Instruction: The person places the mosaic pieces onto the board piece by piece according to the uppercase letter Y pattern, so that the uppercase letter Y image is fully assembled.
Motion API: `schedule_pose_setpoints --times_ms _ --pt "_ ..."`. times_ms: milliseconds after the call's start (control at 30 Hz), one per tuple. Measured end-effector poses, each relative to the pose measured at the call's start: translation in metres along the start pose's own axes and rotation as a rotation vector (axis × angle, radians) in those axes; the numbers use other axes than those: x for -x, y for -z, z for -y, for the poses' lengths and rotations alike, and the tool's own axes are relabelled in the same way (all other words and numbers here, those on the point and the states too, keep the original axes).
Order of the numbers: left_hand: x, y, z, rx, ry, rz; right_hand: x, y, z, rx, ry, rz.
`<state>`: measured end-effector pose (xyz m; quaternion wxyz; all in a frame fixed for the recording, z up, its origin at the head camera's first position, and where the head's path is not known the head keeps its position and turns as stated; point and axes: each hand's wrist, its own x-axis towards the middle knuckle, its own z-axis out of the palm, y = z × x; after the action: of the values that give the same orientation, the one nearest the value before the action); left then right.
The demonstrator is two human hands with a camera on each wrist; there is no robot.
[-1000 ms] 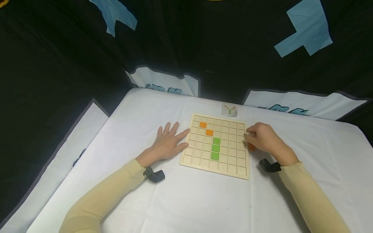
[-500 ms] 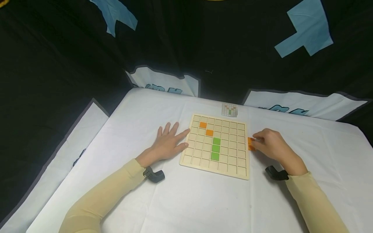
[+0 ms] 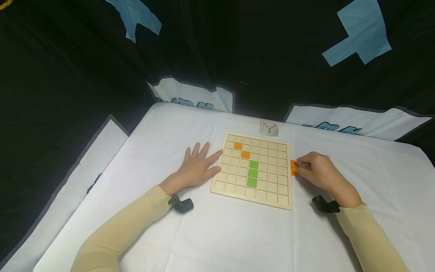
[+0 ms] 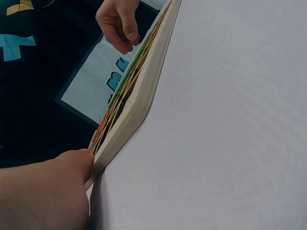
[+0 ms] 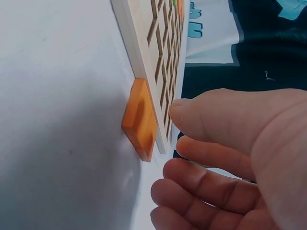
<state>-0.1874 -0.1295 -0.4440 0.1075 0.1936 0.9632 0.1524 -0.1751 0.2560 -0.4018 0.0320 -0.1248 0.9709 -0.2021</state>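
Observation:
A square wooden grid board [image 3: 268, 196] lies on the white cloth. Three green tiles [image 3: 253, 173] stand in one column of it, and two orange tiles [image 3: 246, 154] sit diagonally above them. Spread flat on the cloth, my left hand [image 3: 194, 168] touches the board's left edge with thumb and index fingertip. Two more orange tiles [image 3: 293, 168] lie side by side against the board's right edge. Just right of them hovers my right hand [image 3: 319, 172], fingers loosely bent. In the right wrist view, thumb [image 5: 211, 115] and fingers hold nothing, apart from the orange tile [image 5: 141, 120].
Behind the board lies a small clear card [image 3: 269, 128] printed with a coloured grid pattern. A dark curtain [image 3: 255, 83] with blue and white shapes hangs beyond the table's far edge. Each wrist wears a dark camera band [image 3: 181, 204].
My right hand has drawn back to the right from the board's edge, uncovering both orange tiles beside it. The left hand stays put.

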Motion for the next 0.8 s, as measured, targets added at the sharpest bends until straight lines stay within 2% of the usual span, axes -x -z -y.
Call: schedule_pose_setpoints --times_ms 233,533,800 --pt "-0.001 -0.002 0.000 0.002 -0.004 0.003 0.002 -0.004 -0.002 0.000 0.083 -0.026" --pt "0.000 0.000 -0.001 0.002 0.000 0.007 0.003 -0.009 0.001 0.000 0.071 0.015" --pt "0.001 0.001 0.000 0.003 0.005 0.010 0.001 -0.011 0.004 0.009 0.085 0.015"
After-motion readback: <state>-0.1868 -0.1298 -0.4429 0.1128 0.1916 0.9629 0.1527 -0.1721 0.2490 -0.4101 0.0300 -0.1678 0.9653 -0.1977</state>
